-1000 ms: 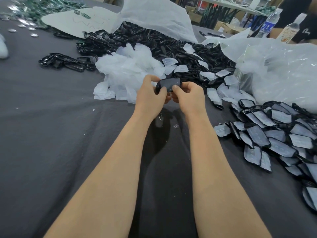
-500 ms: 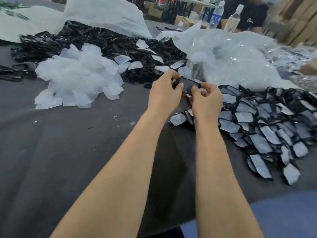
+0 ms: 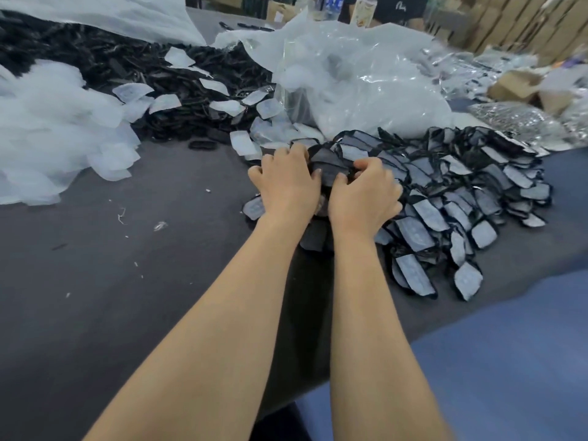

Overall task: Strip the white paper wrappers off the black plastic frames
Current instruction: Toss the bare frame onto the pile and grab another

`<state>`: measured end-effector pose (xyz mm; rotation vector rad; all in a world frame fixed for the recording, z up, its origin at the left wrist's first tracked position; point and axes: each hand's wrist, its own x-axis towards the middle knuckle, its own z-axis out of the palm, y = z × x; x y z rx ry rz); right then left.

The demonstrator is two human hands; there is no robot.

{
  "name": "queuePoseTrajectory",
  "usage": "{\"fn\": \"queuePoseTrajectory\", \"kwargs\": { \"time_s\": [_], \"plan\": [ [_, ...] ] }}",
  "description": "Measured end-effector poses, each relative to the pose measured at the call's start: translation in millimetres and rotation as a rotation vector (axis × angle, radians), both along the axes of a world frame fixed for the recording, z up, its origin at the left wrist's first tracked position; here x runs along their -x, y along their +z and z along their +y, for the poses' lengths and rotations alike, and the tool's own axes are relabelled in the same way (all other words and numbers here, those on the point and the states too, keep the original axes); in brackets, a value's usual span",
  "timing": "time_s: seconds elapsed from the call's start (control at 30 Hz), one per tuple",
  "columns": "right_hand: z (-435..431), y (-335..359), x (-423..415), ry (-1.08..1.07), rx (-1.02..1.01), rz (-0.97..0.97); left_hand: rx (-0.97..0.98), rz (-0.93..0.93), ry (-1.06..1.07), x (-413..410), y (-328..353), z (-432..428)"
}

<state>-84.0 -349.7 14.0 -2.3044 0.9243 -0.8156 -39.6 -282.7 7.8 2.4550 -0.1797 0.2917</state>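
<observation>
Landmark: the big clear plastic bag (image 3: 366,81), crumpled at the far middle of the dark table (image 3: 95,281); every place below is told from it.
Left hand (image 3: 286,183): just in front of the bag, at the near-left edge of the wrapped pile. Its fingers are bent down over the pile's edge and the thumb is turned in toward the other hand.
Right hand (image 3: 362,192): close beside the left, also just in front of the bag. The fingers are bunched and the thumb presses inward.
Held frame (image 3: 331,169): a black frame sits between the two thumbs, and both hands grasp it. It is low against the pile in front of the bag, and blur hides whether any paper is on it.
Wrapped frames (image 3: 461,198): a wide pile of black frames with white paper faces, spread in front of the bag and to its right, overlapping like scales.
Bare frames (image 3: 127,68): a black heap to the left of the bag.
Lone frame (image 3: 203,144): lies flat on the table, in front of the bag and to its left.
Stripped wrappers (image 3: 47,122): a white drift far left of the bag — loose sheets (image 3: 229,106) trail from it across the black heap up to the bag's left side.
Bottles (image 3: 362,7): two, standing behind the bag.
Cardboard box (image 3: 515,84): to the right of the bag, blurred.
</observation>
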Motion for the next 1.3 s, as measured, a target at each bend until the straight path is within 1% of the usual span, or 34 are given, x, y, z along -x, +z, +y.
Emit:
{"fn": "queuePoseTrajectory", "kwargs": {
  "time_s": [0.07, 0.1, 0.2, 0.3, 0.37, 0.53, 0.63, 0.77, 0.87, 0.97, 1.07, 1.13, 1.2, 1.3],
  "plan": [
    [4.3, 2.8, 0.0, 0.006, 0.017, -0.024, 0.036, -0.018, 0.006, -1.6, 3.4, 4.2],
    [8.2, 5.2, -0.5, 0.019, 0.020, -0.048, 0.089, -0.016, 0.006, -2.7, 6.1, 8.4],
    [28.0, 14.3, -5.5, 0.099, 0.009, -0.131, 0.346, -0.001, 0.002, -5.4, 15.7, 28.8],
    [62.6, 22.8, -16.1, 0.252, -0.020, -0.196, 0.562, -0.041, 0.025, -7.0, 24.6, 62.1],
    [93.6, 26.8, -25.6, 0.381, -0.043, -0.197, 0.624, -0.092, 0.069, -8.7, 30.2, 91.2],
    [185.4, 30.3, -46.8, 0.723, -0.205, -0.160, 0.722, -0.202, 0.305, -12.6, 36.6, 179.9],
    [241.6, 30.3, -53.7, 0.895, -0.304, -0.129, 0.843, -0.272, 0.466, -9.8, 37.8, 233.6],
    [305.9, 26.0, -59.5, 1.072, -0.337, -0.141, 0.958, -0.359, 0.661, -6.8, 37.8, 294.3],
    [341.5, 20.2, -66.6, 1.175, -0.251, -0.125, 1.054, -0.344, 0.752, -9.8, 32.5, 330.4],
    [369.8, 17.0, -77.5, 1.238, -0.147, -0.055, 1.121, -0.301, 0.858, -15.1, 26.9, 356.3],
    [388.6, 17.9, -88.7, 1.228, -0.058, -0.077, 1.236, -0.285, 0.903, -20.9, 22.3, 370.7],
    [396.3, 16.8, -99.2, 1.202, 0.082, -0.066, 1.267, -0.276, 0.930, -24.6, 19.7, 375.4],
    [401.9, 12.2, -111.4, 1.172, 0.255, 0.071, 1.291, -0.274, 0.949, -28.4, 17.1, 377.5],
    [406.9, 3.5, -119.0, 1.148, 0.396, 0.363, 1.313, -0.258, 0.950, -33.9, 14.1, 376.6]
  ]
}}
